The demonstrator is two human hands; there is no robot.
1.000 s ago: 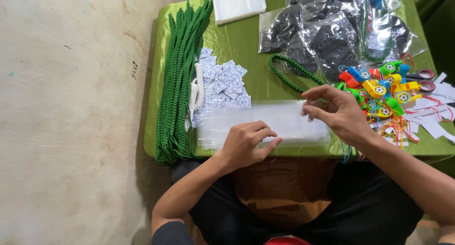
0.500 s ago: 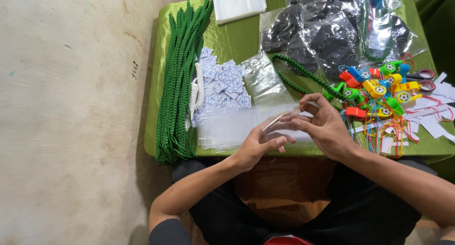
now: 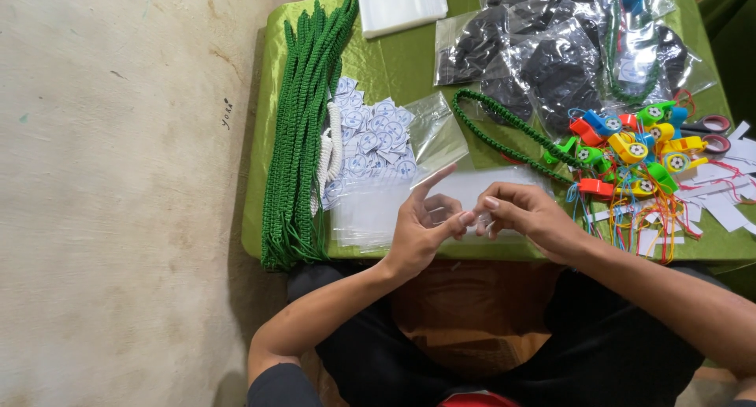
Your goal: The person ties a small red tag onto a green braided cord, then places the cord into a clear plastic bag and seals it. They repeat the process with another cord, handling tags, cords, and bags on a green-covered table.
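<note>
I pinch the mouth of a clear plastic sleeve (image 3: pixel 472 218) low in the middle of the frame, over the near edge of the counter (image 3: pixel 394 68). To do this well I judge I should rub the two thin layers apart with thumb and fingertip rather than pull, keeping the sleeve flat above the stack of clear bags (image 3: pixel 370 214). My left hand (image 3: pixel 421 230) has thumb and middle fingers closed on the sleeve's edge, the forefinger pointing up and away. My right hand (image 3: pixel 524 218) curls in from the right, fingers closed on the same edge, fingertips nearly touching the left's. Beyond lie round stickers (image 3: pixel 370 131), green braided cords (image 3: pixel 303 131) at left, coloured whistles (image 3: pixel 630 151) at right.
</note>
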